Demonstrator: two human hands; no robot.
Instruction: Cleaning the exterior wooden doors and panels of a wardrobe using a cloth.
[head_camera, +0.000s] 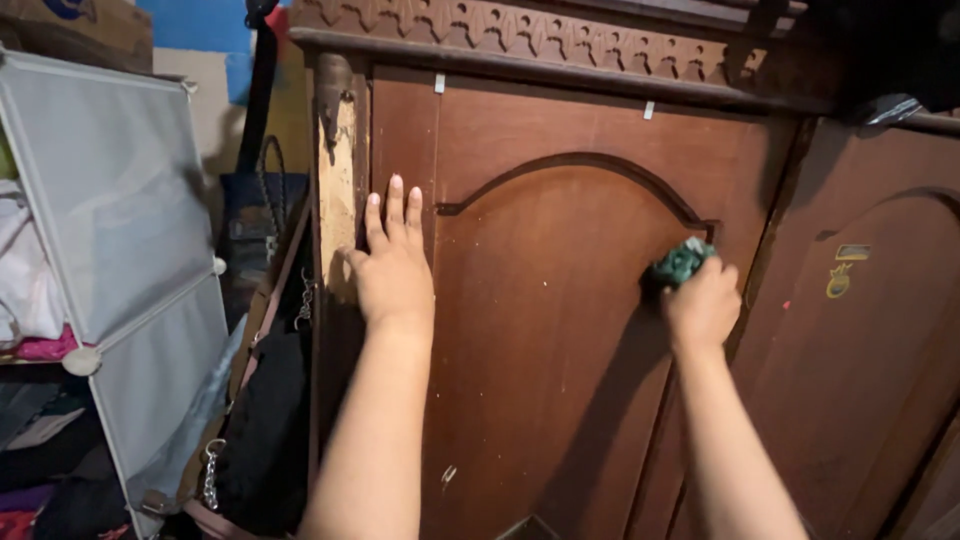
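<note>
Against the wardrobe door (560, 330), left hand (393, 262) presses flat, fingers spread; right hand (702, 300) grips a green cloth (680, 262).

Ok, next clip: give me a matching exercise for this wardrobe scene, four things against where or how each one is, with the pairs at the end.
Things:
1. left hand
2. crumpled green cloth
3. grey panelled plastic storage cabinet
4. small yellow sticker

Places or states:
A. on the neighbouring brown door, far right
B. flat, fingers spread, against the left edge of the brown wooden wardrobe door
C. standing left of the wardrobe
D. bunched in the right hand, pressed to the door's arched panel

Pairs: 1-B, 2-D, 3-C, 4-A
</note>
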